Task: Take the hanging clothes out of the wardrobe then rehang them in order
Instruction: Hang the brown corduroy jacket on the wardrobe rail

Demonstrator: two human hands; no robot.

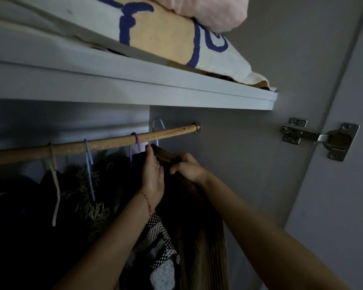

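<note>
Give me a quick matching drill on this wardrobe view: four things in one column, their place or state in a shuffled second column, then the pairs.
Things:
1. wooden rail
2. pink bundle
3. metal hinge
4. brown ribbed garment

Places or states:
A. fixed on the door at the right
B. gripped near its top by the right hand, with the left hand beside it
C. on top of the stack on the shelf
D. under the shelf, carrying hanger hooks

Pairs: 1-D, 2-C, 3-A, 4-B
</note>
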